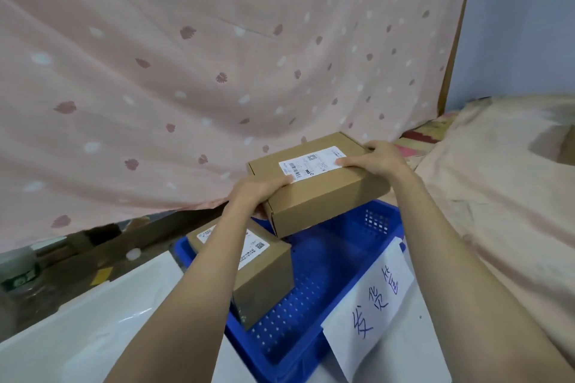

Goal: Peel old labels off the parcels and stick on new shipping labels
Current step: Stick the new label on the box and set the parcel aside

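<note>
A brown cardboard parcel (323, 193) hangs in the air over the far end of a blue crate (314, 286). A white shipping label (311, 162) lies across its top. My left hand (258, 190) grips the parcel's near left corner, thumb on the label's edge. My right hand (376, 155) grips the far right end, thumb on the label. A second brown parcel (264, 267) with its own white label (252, 244) lies in the crate, partly hidden by my left forearm.
A handwritten paper sign (373, 305) hangs on the crate's near wall. The crate stands on a white surface (93, 320). A pink spotted curtain (186, 71) hangs behind. Pale bedding (497, 180) lies to the right. A plastic bottle (18, 283) and clutter sit at the left.
</note>
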Tool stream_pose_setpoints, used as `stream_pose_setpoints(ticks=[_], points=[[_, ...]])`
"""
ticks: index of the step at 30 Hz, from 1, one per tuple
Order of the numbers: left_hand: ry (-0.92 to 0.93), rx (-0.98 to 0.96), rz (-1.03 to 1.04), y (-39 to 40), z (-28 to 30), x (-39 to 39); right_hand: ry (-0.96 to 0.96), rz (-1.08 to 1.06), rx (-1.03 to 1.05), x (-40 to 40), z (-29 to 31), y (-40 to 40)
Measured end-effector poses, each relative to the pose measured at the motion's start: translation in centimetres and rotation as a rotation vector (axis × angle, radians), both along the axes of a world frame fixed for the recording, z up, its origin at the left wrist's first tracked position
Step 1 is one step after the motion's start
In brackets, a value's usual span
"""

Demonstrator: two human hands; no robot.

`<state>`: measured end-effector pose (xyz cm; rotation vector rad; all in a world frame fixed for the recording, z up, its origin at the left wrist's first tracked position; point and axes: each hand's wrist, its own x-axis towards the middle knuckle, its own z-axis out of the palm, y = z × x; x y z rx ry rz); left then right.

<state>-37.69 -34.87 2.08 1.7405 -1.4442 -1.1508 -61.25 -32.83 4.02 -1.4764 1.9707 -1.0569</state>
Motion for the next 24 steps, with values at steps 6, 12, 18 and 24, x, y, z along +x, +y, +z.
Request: stream_pose_setpoints(ticks=[6, 12, 18, 24], points=[[-0.149, -0.081, -0.051, -3.3, -1.9, -1.4, 0.022, -0.176, 0.102, 0.0, -3.4, -0.4], [-0.203, -0.062, -0.119, -5.7, -3.4, -1.2, 0.079, -0.256, 0.235, 2.5, -5.9, 2.0], [-0.296, 0.034, -0.268, -6.9, -3.4, 1.0, 0.045, -0.150, 0.343, 3.4, -7.1, 2.2], [-0.435, -0.023, -0.307, -7.3, -4.5, 1.1, 0.054, -0.099, 0.547, 4.6, -8.5, 2.6]])
